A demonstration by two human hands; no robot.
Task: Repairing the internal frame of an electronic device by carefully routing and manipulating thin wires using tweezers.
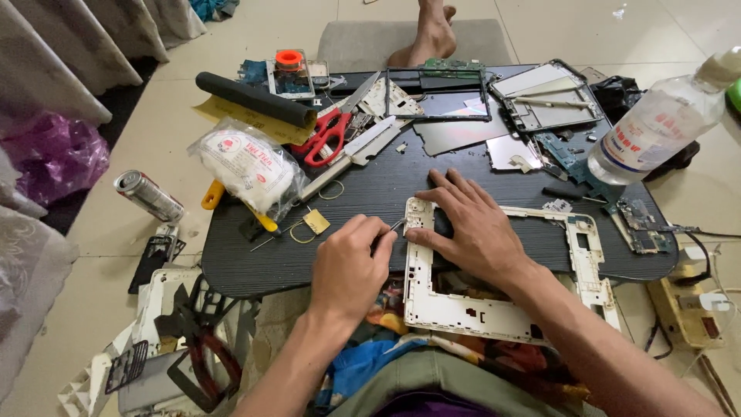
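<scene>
A white plastic device frame (pixel 494 315) lies across the near edge of a dark low table (pixel 370 189). My right hand (pixel 471 224) rests flat on the frame's upper left part, fingers spread, pressing it down. My left hand (pixel 351 266) is closed around a thin metal tool (pixel 395 225) whose tip touches the frame's top left corner.
Red-handled scissors (pixel 323 137), a bag of white cotton (pixel 247 166), a black roll (pixel 255 99), metal device plates (pixel 548 96), circuit boards (pixel 644 224) and a clear bottle (pixel 656 127) crowd the table. A can (pixel 148 196) and loose parts (pixel 166 340) lie on the floor at left. A power strip (pixel 691 305) sits at right.
</scene>
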